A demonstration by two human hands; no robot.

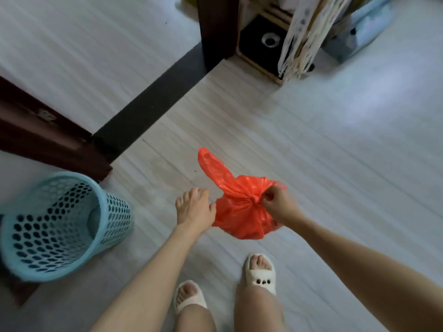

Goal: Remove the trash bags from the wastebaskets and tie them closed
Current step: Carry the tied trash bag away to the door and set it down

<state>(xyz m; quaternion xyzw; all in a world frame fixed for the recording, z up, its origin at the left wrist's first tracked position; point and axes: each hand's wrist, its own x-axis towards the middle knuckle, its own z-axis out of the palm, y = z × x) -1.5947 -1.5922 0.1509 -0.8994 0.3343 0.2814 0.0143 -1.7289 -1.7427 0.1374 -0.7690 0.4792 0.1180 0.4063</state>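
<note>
A red plastic trash bag (239, 219) hangs above the floor, knotted at its neck, with one loose ear sticking up to the left. My right hand (278, 206) is shut on the bag's other ear right at the knot. My left hand (195, 208) hovers just left of the bag, fingers spread, holding nothing. At the lower left stands a light blue perforated wastebasket (60, 226), with no bag visible inside.
A dark wooden door frame (48, 137) and a black threshold strip (153, 101) lie behind the basket. A wooden shelf unit with a black box (261, 49) and hanging cloth bags stands at the top right. My slippered feet (260, 271) are below the bag.
</note>
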